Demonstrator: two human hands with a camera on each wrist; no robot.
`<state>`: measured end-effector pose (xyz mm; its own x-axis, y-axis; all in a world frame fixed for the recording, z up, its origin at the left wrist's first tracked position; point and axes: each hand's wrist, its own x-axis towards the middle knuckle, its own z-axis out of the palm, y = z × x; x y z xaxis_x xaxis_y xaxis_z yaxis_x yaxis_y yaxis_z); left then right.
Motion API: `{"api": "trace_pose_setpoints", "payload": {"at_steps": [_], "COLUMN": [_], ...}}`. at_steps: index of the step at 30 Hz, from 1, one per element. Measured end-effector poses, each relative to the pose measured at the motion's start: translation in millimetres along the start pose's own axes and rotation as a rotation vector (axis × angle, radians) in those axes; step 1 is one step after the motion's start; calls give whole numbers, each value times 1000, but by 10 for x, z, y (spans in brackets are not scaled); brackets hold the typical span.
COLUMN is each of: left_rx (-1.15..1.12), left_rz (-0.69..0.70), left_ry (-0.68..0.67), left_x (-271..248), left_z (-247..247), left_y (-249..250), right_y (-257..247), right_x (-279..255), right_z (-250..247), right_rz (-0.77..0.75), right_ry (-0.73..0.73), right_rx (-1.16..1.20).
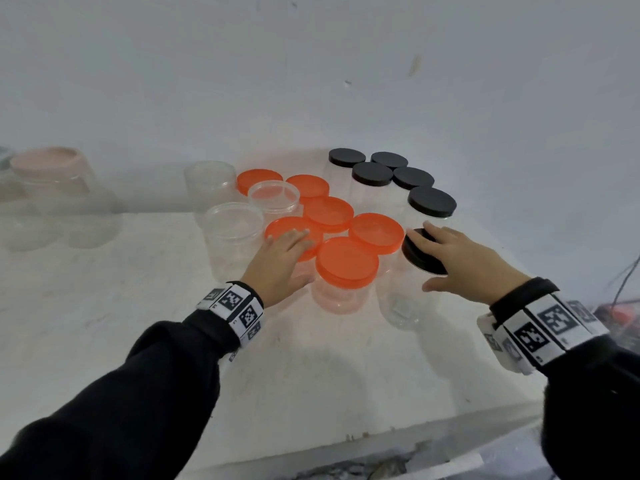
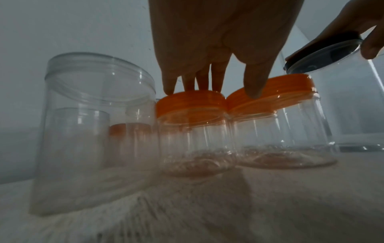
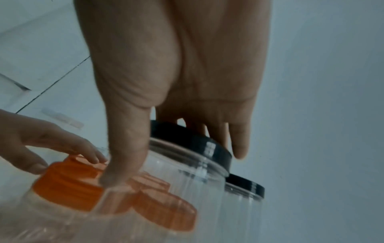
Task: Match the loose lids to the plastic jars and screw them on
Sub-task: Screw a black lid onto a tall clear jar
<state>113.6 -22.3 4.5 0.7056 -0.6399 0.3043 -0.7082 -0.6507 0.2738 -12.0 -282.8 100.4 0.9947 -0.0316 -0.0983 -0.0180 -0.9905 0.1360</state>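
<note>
My left hand (image 1: 291,251) lies with straight fingers on the orange lid (image 1: 284,233) of a clear jar; the left wrist view shows the fingertips (image 2: 191,85) touching that lid (image 2: 191,103) from above. My right hand (image 1: 433,261) grips the black lid (image 1: 415,258) of a taller clear jar (image 1: 401,303), which leans to the left. Its thumb (image 3: 124,148) runs down the jar's side while the fingers wrap the far rim of the black lid (image 3: 191,141). Several more orange-lidded jars (image 1: 346,265) stand between my hands.
Three open clear jars (image 1: 232,233) without lids stand left of the orange group. Several black-lidded jars (image 1: 433,202) line the back right by the wall. Blurred pink-lidded containers (image 1: 52,164) sit far left. Cables (image 1: 620,306) hang off the table's right edge.
</note>
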Motion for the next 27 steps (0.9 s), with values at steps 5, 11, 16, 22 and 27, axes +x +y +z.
{"api": "trace_pose_setpoints", "payload": {"at_steps": [5, 11, 16, 22, 27], "left_rx": [-6, -29, -3, -8, -14], "left_rz": [-47, 12, 37, 22, 4], "left_ry": [40, 190, 241, 243, 239], "left_x": [34, 30, 23, -10, 3], "left_z": [77, 101, 108, 111, 107], "left_y": [-47, -121, -147, -191, -176], "right_y": [116, 249, 280, 255, 249], "right_x": [86, 250, 342, 419, 449], "right_z": [180, 377, 435, 458, 455], "right_rz": [-27, -133, -210, -247, -219], "right_ry": [182, 321, 391, 412, 414], "right_rx": [61, 164, 175, 174, 183]}}
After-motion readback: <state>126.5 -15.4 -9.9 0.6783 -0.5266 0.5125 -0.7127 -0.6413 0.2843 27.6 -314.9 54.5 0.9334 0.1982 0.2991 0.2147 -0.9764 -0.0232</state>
